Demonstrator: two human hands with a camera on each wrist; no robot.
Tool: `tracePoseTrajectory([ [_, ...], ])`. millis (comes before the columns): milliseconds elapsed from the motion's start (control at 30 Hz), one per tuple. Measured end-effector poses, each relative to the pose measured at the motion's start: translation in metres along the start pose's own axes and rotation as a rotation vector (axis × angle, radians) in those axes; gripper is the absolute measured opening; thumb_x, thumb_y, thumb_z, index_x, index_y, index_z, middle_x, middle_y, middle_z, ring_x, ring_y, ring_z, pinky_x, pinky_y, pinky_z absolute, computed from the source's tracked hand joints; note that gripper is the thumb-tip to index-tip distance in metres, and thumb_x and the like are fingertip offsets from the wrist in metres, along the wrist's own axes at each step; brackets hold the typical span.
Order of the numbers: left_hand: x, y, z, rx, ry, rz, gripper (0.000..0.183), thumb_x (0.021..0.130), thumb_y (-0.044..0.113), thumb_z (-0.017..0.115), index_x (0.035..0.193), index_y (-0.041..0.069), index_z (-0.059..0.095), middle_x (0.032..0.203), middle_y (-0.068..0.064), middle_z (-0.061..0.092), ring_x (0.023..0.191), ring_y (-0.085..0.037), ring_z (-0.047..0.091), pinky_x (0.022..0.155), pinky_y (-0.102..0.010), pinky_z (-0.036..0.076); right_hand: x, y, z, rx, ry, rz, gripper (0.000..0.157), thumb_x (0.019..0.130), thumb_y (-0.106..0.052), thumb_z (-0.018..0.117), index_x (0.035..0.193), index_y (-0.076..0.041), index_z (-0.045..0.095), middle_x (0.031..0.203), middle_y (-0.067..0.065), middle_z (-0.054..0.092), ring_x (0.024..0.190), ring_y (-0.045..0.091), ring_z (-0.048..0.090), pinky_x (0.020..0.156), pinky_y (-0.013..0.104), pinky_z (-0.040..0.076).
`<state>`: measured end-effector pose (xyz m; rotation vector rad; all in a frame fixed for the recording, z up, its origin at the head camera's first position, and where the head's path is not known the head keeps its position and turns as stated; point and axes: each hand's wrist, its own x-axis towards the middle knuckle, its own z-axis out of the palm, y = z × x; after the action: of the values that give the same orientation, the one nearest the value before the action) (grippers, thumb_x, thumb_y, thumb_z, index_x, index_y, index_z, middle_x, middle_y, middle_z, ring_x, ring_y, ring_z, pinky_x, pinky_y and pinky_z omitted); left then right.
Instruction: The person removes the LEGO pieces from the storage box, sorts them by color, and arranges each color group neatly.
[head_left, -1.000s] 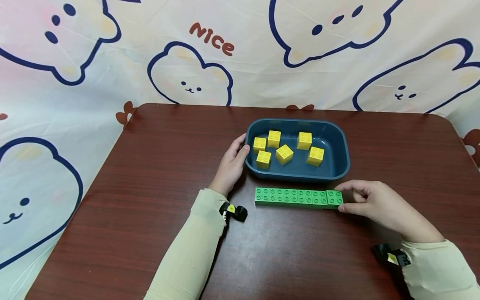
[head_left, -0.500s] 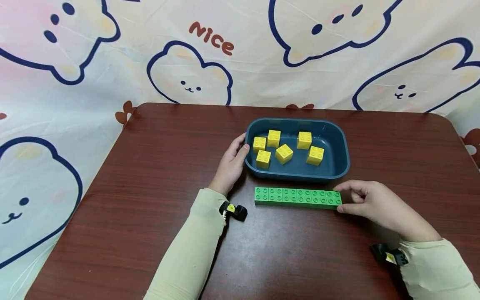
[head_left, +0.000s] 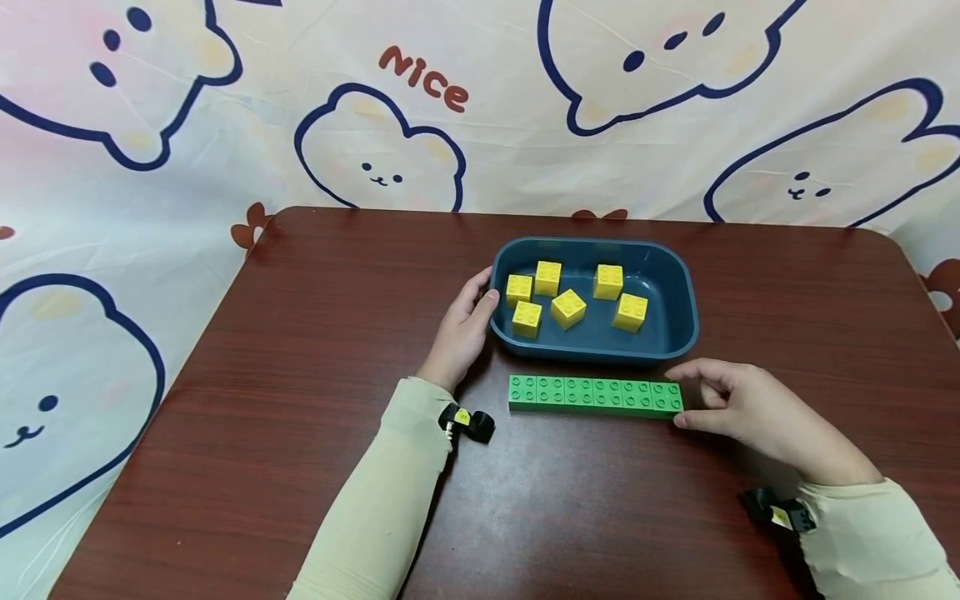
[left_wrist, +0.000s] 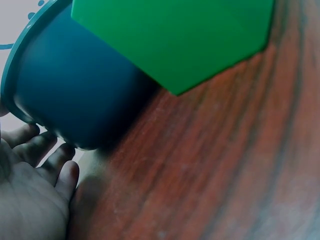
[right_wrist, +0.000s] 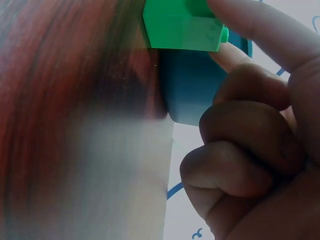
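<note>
A row of several green toy building bricks (head_left: 581,395) lies on the table in front of a dark blue tray (head_left: 592,352). My right hand (head_left: 753,410) pinches the brick at the row's right end between thumb and index finger; in the right wrist view the other fingers are curled under, beside the green brick (right_wrist: 185,31). My left hand (head_left: 459,333) holds the tray by its left end, thumb on the near side. Its fingertips touch the outer wall of the tray (left_wrist: 65,75) in the left wrist view. Several yellow building bricks (head_left: 568,308) lie loose and spaced apart inside the tray.
The brown wood-grain table (head_left: 315,358) has rounded back corners. Behind it hangs a pale curtain (head_left: 510,142) printed with cartoon animals. Each sleeve carries a small black wrist camera, one on the left (head_left: 474,426) and one on the right (head_left: 776,510).
The right-end green brick, slightly out of line one second ago, moved a little left with my right hand and sits flush in the row. My left hand and the tray have not moved.
</note>
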<state>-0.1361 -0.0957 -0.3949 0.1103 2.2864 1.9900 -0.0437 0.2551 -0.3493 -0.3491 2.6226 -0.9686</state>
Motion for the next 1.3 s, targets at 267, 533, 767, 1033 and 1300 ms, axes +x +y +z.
tracePoseTrajectory([
  [267,0.0,0.001,0.001,0.012,-0.007,0.004,0.044,0.108,0.033,0.046,0.152,0.026,0.044,0.152,0.009,0.045,0.141,-0.009,0.037,0.117,-0.041,0.03,-0.006,-0.005,-0.003,-0.021,0.078,-0.037,0.044,0.081,-0.031,0.086,0.118,-0.015,0.069,0.063,-0.005,0.042,0.058,0.014,0.043,0.054,0.029,0.035],
  [533,0.001,0.001,0.002,0.002,-0.011,-0.004,0.044,0.108,0.032,0.046,0.152,0.026,0.044,0.152,0.009,0.044,0.141,-0.009,0.037,0.117,-0.041,0.03,-0.009,-0.011,-0.002,-0.001,0.216,-0.022,0.04,0.086,-0.031,0.082,0.12,-0.015,0.068,0.062,-0.002,0.044,0.057,0.016,0.043,0.049,0.031,0.033],
  [767,0.002,0.001,0.003,0.004,-0.023,-0.012,0.044,0.108,0.032,0.045,0.152,0.026,0.043,0.153,0.009,0.043,0.141,-0.009,0.036,0.117,-0.042,0.03,-0.004,-0.015,-0.003,-0.003,0.261,-0.012,0.039,0.087,-0.034,0.08,0.12,-0.016,0.069,0.061,0.0,0.045,0.057,0.018,0.045,0.049,0.031,0.034],
  [1033,0.0,-0.001,0.0,0.017,-0.01,-0.025,0.045,0.108,0.033,0.045,0.153,0.027,0.043,0.153,0.01,0.043,0.142,-0.009,0.035,0.117,-0.042,0.03,0.013,-0.029,-0.01,-0.013,0.277,-0.106,0.032,0.088,-0.026,0.08,0.115,-0.012,0.071,0.061,0.0,0.043,0.054,0.017,0.043,0.045,0.032,0.032],
  [1300,0.0,-0.001,-0.001,0.02,-0.011,-0.016,0.045,0.108,0.032,0.046,0.153,0.026,0.043,0.153,0.009,0.043,0.142,-0.01,0.036,0.117,-0.042,0.03,0.033,-0.045,-0.011,-0.005,0.241,-0.13,0.029,0.09,-0.029,0.078,0.112,-0.013,0.072,0.062,0.001,0.043,0.054,0.019,0.043,0.044,0.031,0.033],
])
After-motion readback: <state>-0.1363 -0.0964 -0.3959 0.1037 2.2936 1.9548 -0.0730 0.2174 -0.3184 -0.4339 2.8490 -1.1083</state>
